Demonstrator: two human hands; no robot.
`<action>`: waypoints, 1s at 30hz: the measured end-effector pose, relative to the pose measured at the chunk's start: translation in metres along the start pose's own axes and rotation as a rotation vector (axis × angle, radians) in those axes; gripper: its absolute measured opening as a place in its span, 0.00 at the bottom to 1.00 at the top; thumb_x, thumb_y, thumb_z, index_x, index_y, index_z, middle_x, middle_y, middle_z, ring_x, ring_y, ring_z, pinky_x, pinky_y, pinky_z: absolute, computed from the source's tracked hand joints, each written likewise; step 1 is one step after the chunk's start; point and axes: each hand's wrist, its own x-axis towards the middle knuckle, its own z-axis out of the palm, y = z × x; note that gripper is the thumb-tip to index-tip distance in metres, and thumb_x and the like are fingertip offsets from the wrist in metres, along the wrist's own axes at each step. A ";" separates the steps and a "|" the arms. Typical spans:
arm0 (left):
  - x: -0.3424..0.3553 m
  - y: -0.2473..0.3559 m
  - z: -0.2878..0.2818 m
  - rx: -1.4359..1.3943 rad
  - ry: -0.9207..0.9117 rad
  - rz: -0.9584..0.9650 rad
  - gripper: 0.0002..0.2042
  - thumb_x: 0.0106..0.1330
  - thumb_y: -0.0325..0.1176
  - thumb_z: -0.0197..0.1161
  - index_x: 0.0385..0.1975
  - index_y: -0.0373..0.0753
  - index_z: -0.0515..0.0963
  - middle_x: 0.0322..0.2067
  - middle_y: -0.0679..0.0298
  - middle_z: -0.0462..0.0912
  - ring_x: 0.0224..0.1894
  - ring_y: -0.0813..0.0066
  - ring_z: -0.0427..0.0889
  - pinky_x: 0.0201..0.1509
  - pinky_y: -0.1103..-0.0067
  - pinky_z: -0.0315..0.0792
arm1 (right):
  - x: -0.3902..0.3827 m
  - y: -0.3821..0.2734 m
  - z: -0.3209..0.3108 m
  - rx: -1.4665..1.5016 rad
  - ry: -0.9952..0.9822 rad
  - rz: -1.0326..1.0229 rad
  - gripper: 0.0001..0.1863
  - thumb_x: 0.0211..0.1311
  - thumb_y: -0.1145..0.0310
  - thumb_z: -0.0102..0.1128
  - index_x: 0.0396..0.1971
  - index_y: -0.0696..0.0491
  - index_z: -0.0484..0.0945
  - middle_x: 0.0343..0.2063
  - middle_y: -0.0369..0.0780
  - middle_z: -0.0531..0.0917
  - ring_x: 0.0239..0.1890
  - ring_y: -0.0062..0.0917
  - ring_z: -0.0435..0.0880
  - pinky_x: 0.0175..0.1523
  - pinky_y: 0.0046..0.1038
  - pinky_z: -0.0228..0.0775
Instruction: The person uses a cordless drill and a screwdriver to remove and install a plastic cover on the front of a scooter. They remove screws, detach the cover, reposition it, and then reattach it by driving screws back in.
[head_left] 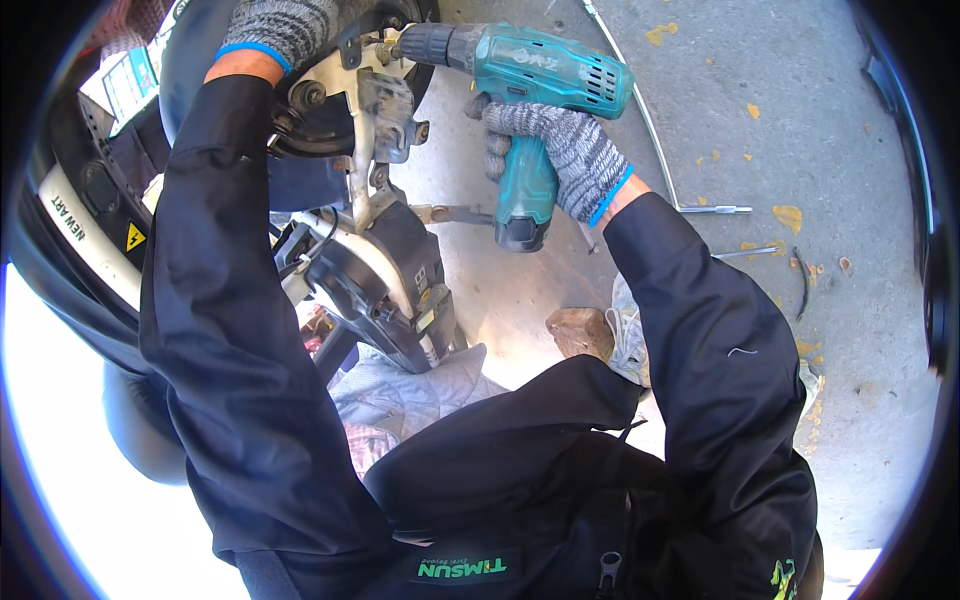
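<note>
In my right hand (568, 150), which wears a grey knitted glove with a blue cuff, is a teal cordless drill (550, 72). The fingers wrap round its grip, and its battery end points down toward me. The black chuck points left, with its tip at a bolt (383, 50) on the pale metal frame (362, 150) of a scooter-like vehicle. My left hand (280, 30), gloved alike, is at the top edge beside the wheel (205, 60). Its fingers run out of sight there, so their grip does not show.
A long bent metal bar (655, 140) lies on the concrete floor right of the drill, with a thin metal rod (745, 252) nearer me. A reddish-brown brick (580, 332) sits before my knees. Grey quilted cloth (410, 392) lies below the frame. A white-and-black body panel (90, 235) stands left.
</note>
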 end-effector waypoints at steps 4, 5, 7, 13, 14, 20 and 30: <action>0.001 0.001 -0.010 -0.017 -0.039 -0.011 0.18 0.61 0.50 0.59 0.38 0.44 0.85 0.47 0.49 0.78 0.53 0.48 0.73 0.61 0.57 0.64 | 0.001 0.002 0.003 0.036 0.001 0.021 0.14 0.58 0.71 0.66 0.44 0.57 0.80 0.27 0.37 0.81 0.26 0.23 0.81 0.35 0.28 0.80; 0.001 -0.001 -0.010 -0.034 -0.056 -0.009 0.18 0.60 0.51 0.59 0.38 0.44 0.84 0.48 0.49 0.78 0.53 0.48 0.73 0.62 0.57 0.64 | 0.000 0.001 0.003 0.047 -0.009 0.033 0.14 0.58 0.71 0.66 0.44 0.57 0.80 0.26 0.37 0.81 0.26 0.23 0.81 0.35 0.28 0.80; 0.001 0.003 -0.017 -0.017 -0.030 -0.014 0.18 0.60 0.51 0.59 0.38 0.44 0.85 0.48 0.49 0.78 0.53 0.48 0.73 0.62 0.57 0.64 | -0.002 0.000 0.003 0.049 -0.017 0.045 0.14 0.58 0.71 0.66 0.44 0.57 0.80 0.26 0.38 0.81 0.26 0.24 0.81 0.36 0.28 0.80; 0.006 0.005 -0.025 -0.007 -0.048 -0.003 0.18 0.60 0.50 0.59 0.37 0.44 0.85 0.48 0.49 0.79 0.53 0.48 0.74 0.62 0.57 0.64 | -0.001 0.004 0.003 -0.211 0.032 -0.091 0.16 0.59 0.65 0.67 0.45 0.55 0.80 0.27 0.35 0.81 0.26 0.23 0.81 0.35 0.29 0.78; 0.009 0.006 -0.028 0.004 -0.036 0.006 0.18 0.60 0.50 0.59 0.37 0.44 0.85 0.48 0.49 0.79 0.53 0.48 0.74 0.62 0.57 0.64 | 0.002 0.001 -0.003 -0.403 0.047 -0.133 0.16 0.59 0.64 0.67 0.45 0.54 0.80 0.27 0.35 0.81 0.27 0.22 0.81 0.35 0.28 0.78; 0.004 0.005 -0.030 0.038 -0.030 0.009 0.17 0.59 0.50 0.60 0.35 0.44 0.86 0.46 0.51 0.80 0.52 0.49 0.74 0.62 0.57 0.64 | 0.003 -0.016 0.002 -0.924 0.059 -0.279 0.14 0.62 0.61 0.65 0.44 0.51 0.81 0.28 0.36 0.83 0.25 0.21 0.81 0.33 0.26 0.77; 0.009 0.006 -0.030 -0.039 -0.075 -0.041 0.17 0.60 0.50 0.59 0.35 0.43 0.85 0.45 0.50 0.80 0.51 0.49 0.75 0.62 0.59 0.63 | -0.006 -0.013 0.015 -0.548 0.110 -0.166 0.12 0.57 0.67 0.67 0.39 0.54 0.79 0.25 0.38 0.81 0.23 0.27 0.82 0.30 0.30 0.79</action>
